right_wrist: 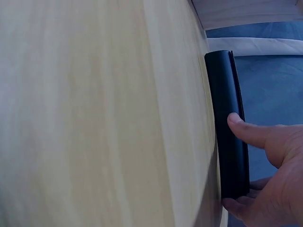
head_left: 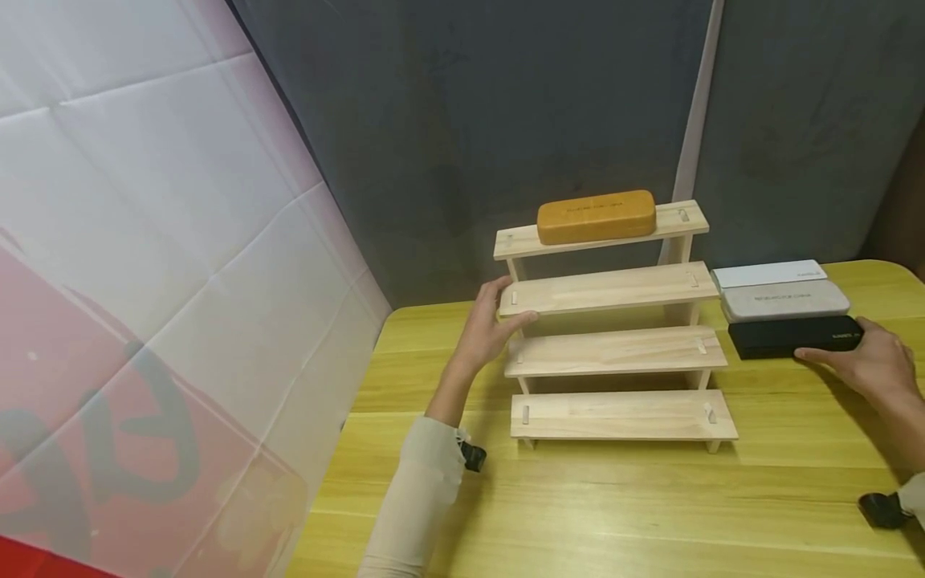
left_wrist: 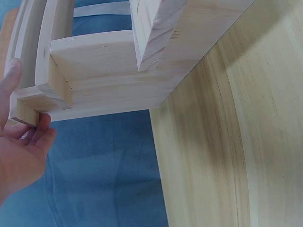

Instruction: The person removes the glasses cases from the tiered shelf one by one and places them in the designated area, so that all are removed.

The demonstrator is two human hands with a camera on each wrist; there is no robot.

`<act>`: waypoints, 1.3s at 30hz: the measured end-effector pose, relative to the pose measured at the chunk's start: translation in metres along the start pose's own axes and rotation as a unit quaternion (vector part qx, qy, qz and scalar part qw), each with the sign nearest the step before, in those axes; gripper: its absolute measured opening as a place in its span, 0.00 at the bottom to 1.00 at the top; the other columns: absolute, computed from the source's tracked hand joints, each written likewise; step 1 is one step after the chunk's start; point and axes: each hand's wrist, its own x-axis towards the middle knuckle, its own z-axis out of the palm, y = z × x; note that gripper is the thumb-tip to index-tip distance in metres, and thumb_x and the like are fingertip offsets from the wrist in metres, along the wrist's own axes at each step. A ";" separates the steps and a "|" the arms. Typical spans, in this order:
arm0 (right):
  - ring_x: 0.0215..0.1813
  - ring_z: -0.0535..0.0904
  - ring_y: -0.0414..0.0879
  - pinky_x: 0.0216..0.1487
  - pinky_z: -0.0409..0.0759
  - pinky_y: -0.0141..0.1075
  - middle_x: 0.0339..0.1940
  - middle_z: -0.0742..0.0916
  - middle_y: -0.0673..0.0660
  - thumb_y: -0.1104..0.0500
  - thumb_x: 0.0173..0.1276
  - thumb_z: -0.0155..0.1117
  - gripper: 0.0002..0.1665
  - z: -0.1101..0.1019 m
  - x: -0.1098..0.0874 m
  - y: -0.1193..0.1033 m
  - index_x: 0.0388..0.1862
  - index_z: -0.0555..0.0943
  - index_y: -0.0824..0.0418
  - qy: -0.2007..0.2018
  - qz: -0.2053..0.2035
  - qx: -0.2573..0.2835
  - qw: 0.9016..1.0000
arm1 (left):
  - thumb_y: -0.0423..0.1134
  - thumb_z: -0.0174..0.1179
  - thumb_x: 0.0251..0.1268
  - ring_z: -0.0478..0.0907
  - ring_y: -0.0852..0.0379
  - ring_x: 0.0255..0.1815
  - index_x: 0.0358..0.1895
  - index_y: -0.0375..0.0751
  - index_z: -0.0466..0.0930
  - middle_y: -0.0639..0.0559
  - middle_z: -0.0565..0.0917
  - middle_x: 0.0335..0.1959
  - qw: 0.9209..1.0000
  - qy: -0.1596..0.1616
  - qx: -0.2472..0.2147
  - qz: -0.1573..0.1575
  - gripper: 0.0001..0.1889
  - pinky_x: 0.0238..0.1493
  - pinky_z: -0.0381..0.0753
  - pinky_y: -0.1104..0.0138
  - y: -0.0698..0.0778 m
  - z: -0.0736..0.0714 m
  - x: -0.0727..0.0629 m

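A four-step wooden display shelf point(head_left: 614, 351) stands on the table. My left hand point(head_left: 482, 327) grips the left end of its second step from the top, thumb over the front edge, and in the left wrist view the fingers point(left_wrist: 43, 132) curl under that end. My right hand point(head_left: 882, 361) holds the right end of a black glasses case point(head_left: 788, 337), thumb along its front side. In the right wrist view that case point(right_wrist: 227, 94) lies at the tabletop, with the fingers around its near end. An orange-yellow glasses case point(head_left: 596, 218) sits on the top step.
Behind the black case lie a grey glasses case point(head_left: 784, 300) and a white case point(head_left: 769, 274), right of the shelf. A dark curtain point(head_left: 470, 144) rises behind the yellow wooden table point(head_left: 621, 514). A white and pink printed panel point(head_left: 181, 265) borders it on the left.
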 end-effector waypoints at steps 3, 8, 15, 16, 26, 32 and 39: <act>0.66 0.63 0.85 0.70 0.60 0.73 0.66 0.67 0.90 0.48 0.71 0.73 0.57 0.000 0.000 0.000 0.77 0.55 0.83 0.002 0.004 -0.005 1.000 | 0.51 0.71 0.73 0.61 0.43 0.82 0.83 0.40 0.59 0.42 0.65 0.79 1.000 0.000 0.001 0.000 0.44 0.81 0.64 0.53 0.000 0.000 0.000; 0.67 0.63 0.85 0.71 0.60 0.73 0.66 0.67 0.90 0.47 0.72 0.73 0.56 -0.001 -0.001 -0.003 0.77 0.55 0.83 -0.001 0.011 -0.009 1.000 | 0.51 0.71 0.73 0.61 0.43 0.82 0.83 0.40 0.59 0.42 0.65 0.79 1.000 0.000 0.002 -0.002 0.44 0.81 0.64 0.53 0.000 0.000 0.000; 0.64 0.65 0.84 0.68 0.63 0.73 0.64 0.68 0.89 0.49 0.71 0.73 0.50 0.000 -0.002 -0.003 0.69 0.59 0.85 0.011 0.003 -0.004 1.000 | 0.51 0.71 0.73 0.61 0.44 0.82 0.83 0.40 0.59 0.42 0.65 0.79 1.000 0.002 0.003 -0.002 0.44 0.81 0.65 0.53 0.000 -0.001 0.000; 0.64 0.65 0.84 0.68 0.64 0.73 0.63 0.69 0.89 0.49 0.71 0.73 0.49 0.000 -0.002 -0.002 0.68 0.60 0.85 0.013 0.003 -0.004 1.000 | 0.51 0.71 0.73 0.61 0.44 0.82 0.83 0.40 0.59 0.42 0.65 0.79 1.000 0.002 0.003 -0.002 0.44 0.81 0.65 0.53 0.000 -0.001 0.000; 0.68 0.63 0.85 0.70 0.63 0.73 0.69 0.66 0.88 0.45 0.74 0.69 0.55 -0.003 -0.004 -0.007 0.79 0.54 0.81 0.005 0.018 0.003 1.000 | 0.51 0.71 0.73 0.61 0.44 0.81 0.83 0.40 0.59 0.42 0.65 0.79 1.000 0.001 0.007 -0.006 0.44 0.81 0.65 0.53 0.001 -0.001 -0.001; 0.52 0.70 0.80 0.50 0.73 0.69 0.58 0.70 0.86 0.51 0.79 0.67 0.36 -0.010 -0.004 -0.022 0.56 0.61 0.80 0.045 -0.003 0.024 0.999 | 0.51 0.71 0.73 0.62 0.44 0.81 0.83 0.40 0.59 0.42 0.65 0.79 1.000 0.006 0.010 -0.002 0.44 0.80 0.65 0.52 0.000 -0.002 -0.001; 0.82 0.51 0.77 0.77 0.56 0.72 0.83 0.54 0.79 0.49 0.82 0.60 0.50 -0.019 -0.001 -0.050 0.86 0.47 0.73 0.071 -0.044 0.074 0.994 | 0.52 0.71 0.73 0.62 0.44 0.81 0.83 0.40 0.60 0.42 0.65 0.79 1.000 0.007 0.014 -0.003 0.44 0.80 0.65 0.52 0.000 0.000 0.000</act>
